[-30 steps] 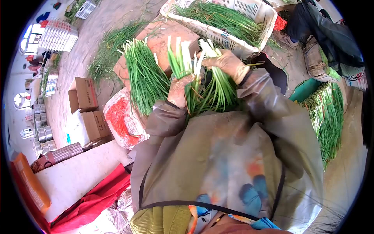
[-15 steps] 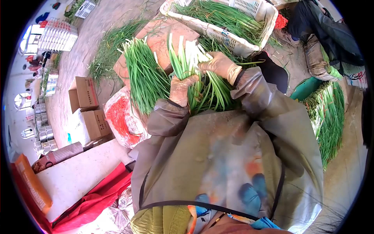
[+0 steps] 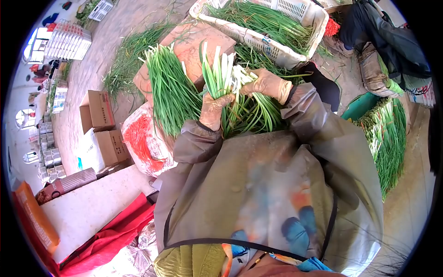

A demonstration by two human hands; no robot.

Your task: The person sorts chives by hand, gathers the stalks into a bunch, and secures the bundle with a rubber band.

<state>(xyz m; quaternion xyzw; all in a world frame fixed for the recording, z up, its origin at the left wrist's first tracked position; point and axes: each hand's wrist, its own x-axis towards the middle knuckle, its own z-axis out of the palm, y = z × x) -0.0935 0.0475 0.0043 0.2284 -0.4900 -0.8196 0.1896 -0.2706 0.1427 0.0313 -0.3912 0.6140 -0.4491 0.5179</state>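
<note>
My left hand [image 3: 214,110], in a dirty glove, is closed round a bunch of green stalks [image 3: 213,78] whose white ends point up. Close beside it, my gloved right hand [image 3: 267,85] grips another bunch of stalks [image 3: 264,112], its white ends at my fingers and its leaves hanging toward my lap. The two bunches touch between my hands. Left of them a larger pile of stalks [image 3: 170,92] lies on a reddish board [image 3: 205,40].
A white crate [image 3: 258,38] of greens stands ahead. Red ties [image 3: 142,141] lie on a sack at the left, near cardboard boxes [image 3: 101,111]. At the right are a green container [image 3: 361,107], bundled greens [image 3: 392,138] and a person's dark clothing [image 3: 383,41].
My right hand has come down from the tops of the white ends and now sits lower beside my left hand. The two bunches are closer together.
</note>
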